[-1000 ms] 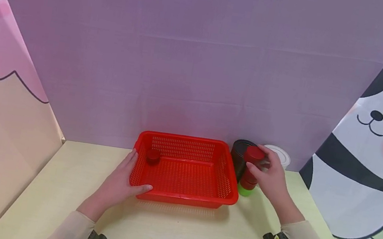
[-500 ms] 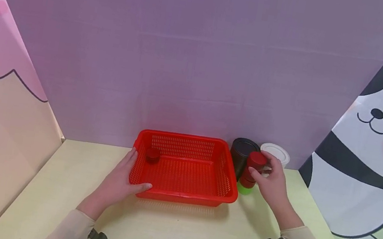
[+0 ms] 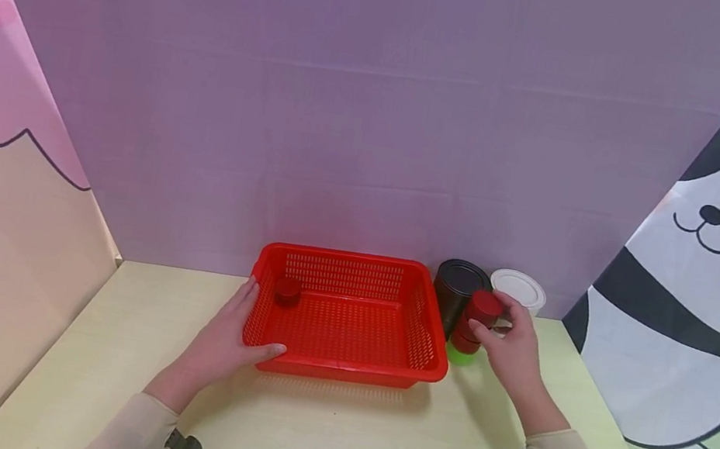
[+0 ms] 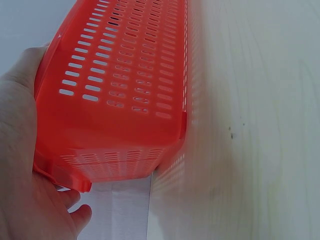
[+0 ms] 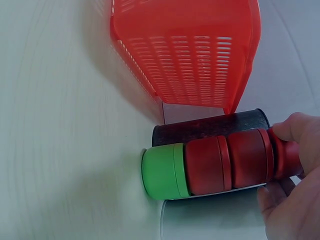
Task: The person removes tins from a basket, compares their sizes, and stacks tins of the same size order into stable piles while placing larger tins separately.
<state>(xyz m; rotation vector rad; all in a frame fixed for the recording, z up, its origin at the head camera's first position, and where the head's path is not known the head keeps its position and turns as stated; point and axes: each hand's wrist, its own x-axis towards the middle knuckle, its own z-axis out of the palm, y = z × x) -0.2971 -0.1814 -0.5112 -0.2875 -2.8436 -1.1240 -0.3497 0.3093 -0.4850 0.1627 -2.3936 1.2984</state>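
At the basket's right side, a green tin [image 5: 162,172] forms the base of an upright stack, with two red tins [image 5: 205,165] above it. My right hand [image 3: 513,351] holds another red tin [image 3: 485,304] by its sides at the top, thumb on the left and fingers on the far side. In the right wrist view it meets the tin below. My left hand [image 3: 221,340] rests on the left front corner of the red basket [image 3: 337,366], fingers stretched along the left rim and thumb over the front rim. One small red tin [image 3: 287,291] lies inside the basket.
A tall black canister [image 3: 455,294] stands between the basket and the wall, directly behind the stack. Farther right is a canister with a white lid [image 3: 518,285], partly behind my right hand. A purple cloth wall [image 3: 373,140] closes the back of the table [image 3: 326,439].
My right hand has lowered the top red tin and shifted it slightly right, onto the stack. The left hand and the basket have stayed in place.
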